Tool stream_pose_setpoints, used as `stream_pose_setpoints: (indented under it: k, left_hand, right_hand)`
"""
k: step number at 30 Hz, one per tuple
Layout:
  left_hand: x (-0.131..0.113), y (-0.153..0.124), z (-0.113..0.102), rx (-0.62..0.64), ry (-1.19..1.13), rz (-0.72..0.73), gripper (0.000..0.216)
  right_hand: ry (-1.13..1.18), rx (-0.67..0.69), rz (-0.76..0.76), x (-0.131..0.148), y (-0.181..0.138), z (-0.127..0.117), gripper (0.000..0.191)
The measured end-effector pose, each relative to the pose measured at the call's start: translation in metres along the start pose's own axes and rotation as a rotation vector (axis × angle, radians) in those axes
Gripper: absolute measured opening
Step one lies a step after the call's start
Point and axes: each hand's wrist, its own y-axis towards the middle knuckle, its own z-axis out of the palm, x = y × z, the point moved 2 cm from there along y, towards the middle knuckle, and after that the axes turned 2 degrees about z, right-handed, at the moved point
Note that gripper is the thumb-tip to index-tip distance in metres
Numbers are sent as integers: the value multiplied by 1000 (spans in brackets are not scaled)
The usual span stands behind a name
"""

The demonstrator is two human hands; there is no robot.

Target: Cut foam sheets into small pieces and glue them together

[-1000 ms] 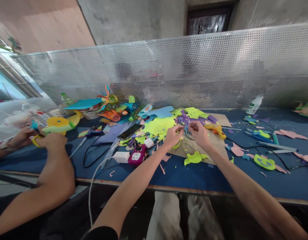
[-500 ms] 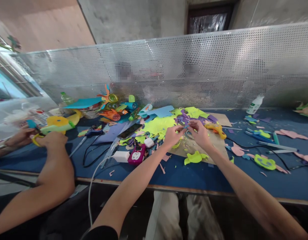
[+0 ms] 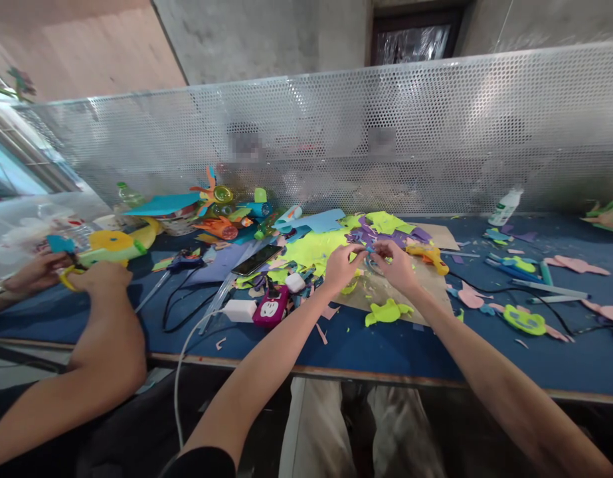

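Observation:
My left hand [image 3: 344, 267] and my right hand [image 3: 394, 264] meet over a brown sheet [image 3: 358, 300], fingertips pinched close together. Between them is a small blue piece [image 3: 370, 250], mostly hidden by the fingers, so its shape is unclear. Just below the fingertips a pale blue ring-like thing [image 3: 373, 264] shows in part. A yellow-green cut-out [image 3: 387, 312] lies on the brown sheet, nearer to me. To the right of my right hand rests an orange-yellow hot glue gun [image 3: 428, 257].
A heap of yellow-green scraps [image 3: 313, 252] lies behind my left hand. Left of it are a phone [image 3: 257, 259], a magenta box [image 3: 271, 307] and a white plug [image 3: 240, 310]. At far left a co-worker's hand [image 3: 104, 275] holds yellow-handled scissors [image 3: 70, 277]. A perforated metal screen [image 3: 326, 119] closes the back.
My hands stay nearly in place, with the fingers shifted slightly around the blue piece. The whole view has moved a little.

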Motion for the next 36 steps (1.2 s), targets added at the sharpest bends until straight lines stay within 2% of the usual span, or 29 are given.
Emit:
stream_pose_setpoints:
  k: [4, 8, 11, 15, 21, 26, 30, 36]
  left_hand:
    - [3, 1, 0, -20, -140, -42, 33]
    - [5, 2, 6, 51, -395, -143, 38]
    - [4, 1, 7, 39, -489, -211, 38]
    - [2, -1, 4, 2, -475, -206, 36]
    - [2, -1, 1, 62, -397, -111, 34]
    - [2, -1, 1, 78, -388, -120, 37]
    - [1, -2, 2, 168, -440, -133, 39]
    - [3, -1, 2, 197, -312, -55, 37]
  right_hand:
    - [75, -10, 76, 0, 1, -3, 20]
    - [296, 2, 201, 0, 1, -4, 31]
    - [373, 45, 235, 2, 0, -2, 36]
    - [276, 24, 183, 6, -1, -1, 31]
    - [182, -8, 124, 14, -3, -4, 25]
    - [93, 7, 113, 14, -2, -3, 21]
    - [15, 12, 74, 15, -2, -2, 20]
    - [-26, 48, 95, 15, -2, -4, 23]
